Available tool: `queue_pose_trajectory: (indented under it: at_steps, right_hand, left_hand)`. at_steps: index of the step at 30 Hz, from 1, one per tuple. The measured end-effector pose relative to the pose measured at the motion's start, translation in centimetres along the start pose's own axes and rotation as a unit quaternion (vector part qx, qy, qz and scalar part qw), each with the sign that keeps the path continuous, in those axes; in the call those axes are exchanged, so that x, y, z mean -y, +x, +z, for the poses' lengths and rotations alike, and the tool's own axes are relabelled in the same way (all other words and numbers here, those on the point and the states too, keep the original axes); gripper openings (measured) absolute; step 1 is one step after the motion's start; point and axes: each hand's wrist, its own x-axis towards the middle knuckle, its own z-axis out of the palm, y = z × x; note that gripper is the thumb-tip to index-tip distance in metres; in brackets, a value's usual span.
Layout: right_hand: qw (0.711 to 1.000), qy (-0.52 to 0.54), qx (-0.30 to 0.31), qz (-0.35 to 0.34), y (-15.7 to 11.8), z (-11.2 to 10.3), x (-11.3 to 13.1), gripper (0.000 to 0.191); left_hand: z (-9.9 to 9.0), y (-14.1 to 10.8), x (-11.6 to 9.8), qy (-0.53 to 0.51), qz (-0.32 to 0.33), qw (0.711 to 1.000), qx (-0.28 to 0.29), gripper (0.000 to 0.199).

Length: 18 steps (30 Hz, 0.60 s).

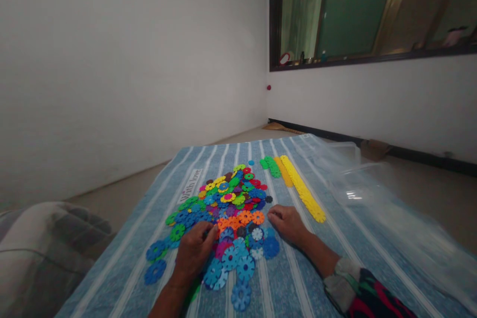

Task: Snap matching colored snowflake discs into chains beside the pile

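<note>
Two seemingly clear containers [352, 186], piled discs [228, 197]

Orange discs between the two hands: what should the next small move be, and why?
Probably the right hand should pinch the nearest orange disc: it lies close to those fingertips, and the single-colour yellow row suggests sorting by colour.

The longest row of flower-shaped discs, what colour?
The longest row of flower-shaped discs is yellow; head view.

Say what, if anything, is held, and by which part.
Cannot be told: the left hand is beside the orange discs; the right hand shows nothing gripped.
</note>
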Motion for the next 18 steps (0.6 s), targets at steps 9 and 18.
queue_pose_trajectory:
  at_steps: [9, 18]
  right_hand:
    - [1.000, 0.007, 0.003, -0.011, -0.2, 0.0, -0.3, 0.025]
    - [0.999, 0.007, 0.003, -0.033, -0.7, -0.2, -1.0, 0.030]
  left_hand:
    - [-0.6, 0.0, 0.6, 0.002, -0.026, 0.999, -0.018, 0.031]
    - [-1.6, 0.1, 2.4, 0.005, -0.113, 0.992, -0.058, 0.030]
